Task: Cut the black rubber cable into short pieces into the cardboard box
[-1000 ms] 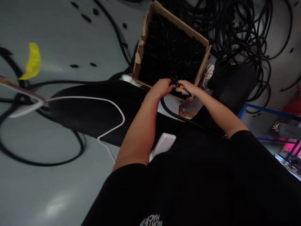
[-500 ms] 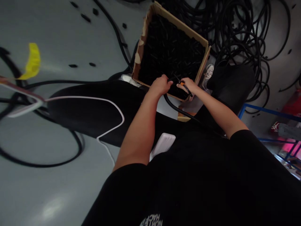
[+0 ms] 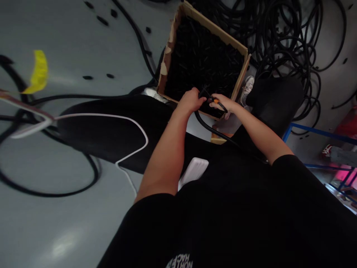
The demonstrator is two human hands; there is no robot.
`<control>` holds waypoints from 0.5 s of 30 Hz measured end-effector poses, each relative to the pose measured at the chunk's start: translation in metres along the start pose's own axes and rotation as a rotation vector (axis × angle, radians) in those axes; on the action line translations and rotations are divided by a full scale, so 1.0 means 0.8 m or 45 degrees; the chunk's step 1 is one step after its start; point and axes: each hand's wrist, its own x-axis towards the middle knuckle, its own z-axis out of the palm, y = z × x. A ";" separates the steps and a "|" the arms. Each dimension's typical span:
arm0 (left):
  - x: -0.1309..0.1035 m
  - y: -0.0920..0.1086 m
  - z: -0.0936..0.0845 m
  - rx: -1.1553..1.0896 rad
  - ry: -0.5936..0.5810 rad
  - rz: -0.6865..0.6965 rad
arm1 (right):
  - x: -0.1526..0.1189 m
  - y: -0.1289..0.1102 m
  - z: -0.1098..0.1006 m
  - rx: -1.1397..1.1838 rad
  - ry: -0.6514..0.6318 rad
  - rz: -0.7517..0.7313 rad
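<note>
My left hand is closed around a black hose, near the hose's end. The hose bends down from that hand and runs toward my lap. In my right hand are scissors with black and orange handles. Their dark blades point toward the fingers of my left hand, at the hose end. Against the dark pile I cannot tell exactly where the blades touch. Both hands are over the near edge of a cardboard box, which is filled with many short black hose pieces.
Tangled black hose lies on the floor at the upper right. Short black pieces are scattered at the upper left. A white cable crosses my leg to a white power bank. A blue metal frame stands at right.
The scissors in my right hand have turned slightly, and their blades look more spread near the hose end. My left hand has stayed nearly in place.
</note>
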 end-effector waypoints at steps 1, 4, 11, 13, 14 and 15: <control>0.000 0.000 0.000 0.003 -0.007 0.025 | -0.002 -0.003 -0.002 -0.017 -0.014 -0.017; 0.000 0.000 -0.001 0.016 -0.017 0.110 | -0.007 -0.013 -0.006 -0.049 -0.049 -0.005; -0.002 0.002 -0.001 -0.001 -0.004 0.114 | -0.021 -0.029 -0.014 -0.141 0.042 0.039; -0.004 0.002 -0.002 -0.026 -0.008 0.060 | -0.021 -0.030 -0.017 -0.179 0.120 0.055; -0.004 0.003 -0.002 -0.043 -0.022 0.035 | -0.020 -0.030 -0.018 -0.191 0.159 0.073; -0.004 0.003 -0.002 -0.065 -0.045 0.015 | -0.019 -0.030 -0.019 -0.201 0.194 0.091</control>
